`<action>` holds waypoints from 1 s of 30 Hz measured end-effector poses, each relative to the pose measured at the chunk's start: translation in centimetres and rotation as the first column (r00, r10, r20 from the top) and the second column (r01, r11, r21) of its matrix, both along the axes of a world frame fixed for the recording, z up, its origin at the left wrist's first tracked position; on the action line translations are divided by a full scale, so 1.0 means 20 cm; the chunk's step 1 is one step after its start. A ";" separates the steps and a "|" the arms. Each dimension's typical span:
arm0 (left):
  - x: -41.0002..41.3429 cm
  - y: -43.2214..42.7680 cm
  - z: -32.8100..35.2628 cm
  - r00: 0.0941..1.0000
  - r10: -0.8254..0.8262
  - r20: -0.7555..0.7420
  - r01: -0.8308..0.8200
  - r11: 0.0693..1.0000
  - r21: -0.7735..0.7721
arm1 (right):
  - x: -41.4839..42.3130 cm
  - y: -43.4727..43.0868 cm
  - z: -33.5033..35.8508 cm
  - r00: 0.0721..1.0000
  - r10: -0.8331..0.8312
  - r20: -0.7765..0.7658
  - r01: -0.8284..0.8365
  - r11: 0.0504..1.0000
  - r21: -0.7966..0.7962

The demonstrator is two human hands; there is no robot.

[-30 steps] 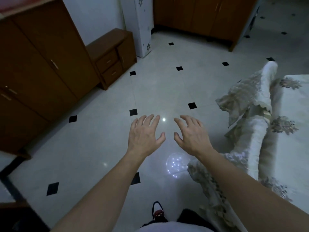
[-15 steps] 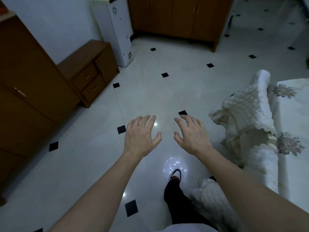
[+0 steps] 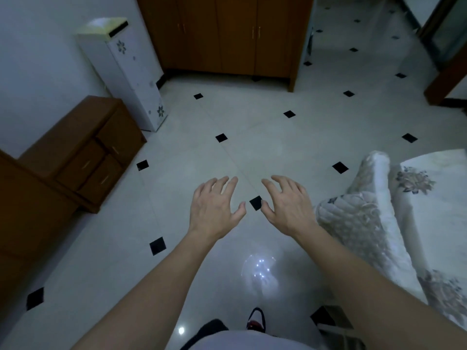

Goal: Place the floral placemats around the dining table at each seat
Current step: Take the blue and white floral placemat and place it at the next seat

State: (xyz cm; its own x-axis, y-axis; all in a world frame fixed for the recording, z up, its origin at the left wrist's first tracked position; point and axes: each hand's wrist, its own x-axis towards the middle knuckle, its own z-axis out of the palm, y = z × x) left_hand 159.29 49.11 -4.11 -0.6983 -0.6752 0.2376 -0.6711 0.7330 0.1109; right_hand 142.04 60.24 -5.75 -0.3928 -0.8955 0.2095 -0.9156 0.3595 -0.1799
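My left hand [image 3: 214, 208] and my right hand [image 3: 288, 205] are stretched out side by side over the tiled floor, palms down, fingers spread and loosely bent, holding nothing. At the right edge stands a table [image 3: 439, 223] under a pale cloth with flower prints. A quilted floral cover [image 3: 366, 218] hangs over the chair beside it, just right of my right forearm. I cannot tell whether any of this fabric is a placemat.
A low brown drawer cabinet [image 3: 83, 157] and a taller brown cupboard [image 3: 22, 223] line the left wall. A white floral-printed unit [image 3: 131, 74] stands in the corner, brown wardrobes [image 3: 227, 34] behind it. White floor tiles with black diamonds [image 3: 227, 122] stretch ahead.
The view has swung forward and up across the room, with the furniture sliding down and left. A foot has stepped forward. Both hands keep the same spread pose.
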 end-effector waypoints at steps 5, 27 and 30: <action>-0.25 -0.28 0.01 0.999 -0.042 0.006 0.042 0.999 -0.006 | -0.23 -0.21 0.03 0.998 -0.055 -0.011 0.055 0.998 -0.028; -1.51 -1.89 -0.02 0.934 -0.358 -0.003 0.357 0.931 0.070 | -1.23 -1.60 0.04 0.920 -0.392 -0.007 0.392 0.918 0.051; -1.72 -1.95 0.00 0.900 -0.436 -0.009 0.436 0.898 0.067 | -1.38 -1.62 0.05 0.885 -0.465 -0.022 0.465 0.883 0.057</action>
State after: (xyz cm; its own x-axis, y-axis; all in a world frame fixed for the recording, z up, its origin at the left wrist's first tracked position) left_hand 124.99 10.03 -4.18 -0.9276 -0.3169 0.1979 -0.2869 0.9435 0.1661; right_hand 114.48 27.79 -4.70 -0.7658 -0.6211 0.1664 -0.6418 0.7541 -0.1390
